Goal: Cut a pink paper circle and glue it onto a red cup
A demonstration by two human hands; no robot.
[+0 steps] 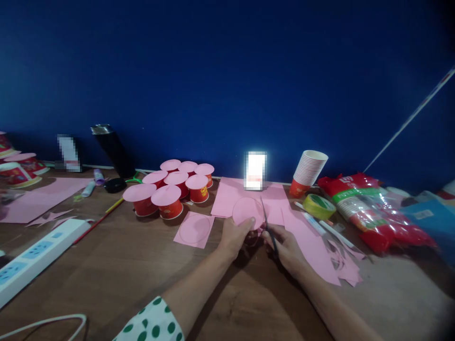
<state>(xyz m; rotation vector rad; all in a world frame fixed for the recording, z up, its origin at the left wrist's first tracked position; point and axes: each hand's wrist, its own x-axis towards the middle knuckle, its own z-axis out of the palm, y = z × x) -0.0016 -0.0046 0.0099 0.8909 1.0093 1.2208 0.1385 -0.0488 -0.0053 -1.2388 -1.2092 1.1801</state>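
- The left hand [234, 236] reaches forward from a forearm stretched out over the wooden table [117, 270], with a dotted green-and-white sleeve at the elbow. Its thumb and fingers are pinched on the lower edge of a pink paper disc [247, 211], held up and tilted just above the tabletop.
- The right hand [286, 246] lies low just beside the left, knuckles up, fingers closed through the handles of the scissors [268, 227]. The blades point up and away, and they meet the disc at its right edge.
- Directly behind the disc lie large pink sheets [227, 196], flat on the table and running off to the right under the right wrist.
- A white power strip [35, 255] sits far left, well apart from the hands.
- A plastic packet of cups [369, 210] lies at the right.
- A cluster of red cups capped with pink discs [170, 189] stands left of the sheets.
- A leaning stack of paper cups [308, 173] stands behind the right hand.
- A pink square with a drawn circle [194, 229] lies just left of the left hand.
- Pink scraps [346, 267] lie right of the right wrist.
- A yellow-green tape roll [319, 206] rests near the stack.
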